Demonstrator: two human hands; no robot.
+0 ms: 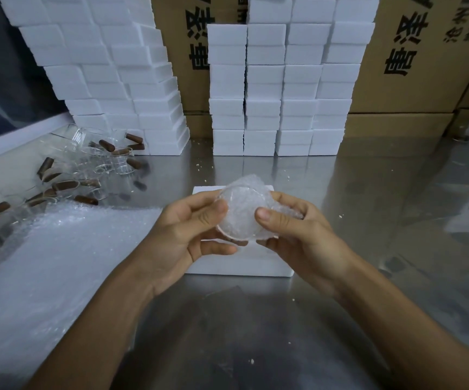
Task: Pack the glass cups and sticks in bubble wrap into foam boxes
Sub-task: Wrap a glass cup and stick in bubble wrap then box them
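Both hands hold a glass cup wrapped in bubble wrap [241,212] above a white foam box [239,263] on the steel table. My left hand [188,235] grips the bundle's left side, thumb under its rim and fingers curled over the top. My right hand [292,229] grips the right side, thumb pressed on the wrap's front. The cup's round mouth faces me. At the left lie several loose glass cups [101,161] with brown sticks [64,185] in them. A pile of bubble wrap sheets [47,266] lies at the front left.
Stacks of white foam boxes [278,88] stand at the back centre and more foam boxes [109,68] at the back left. Printed cardboard cartons [413,66] rise behind them. Small foam crumbs dot the steel table [368,249].
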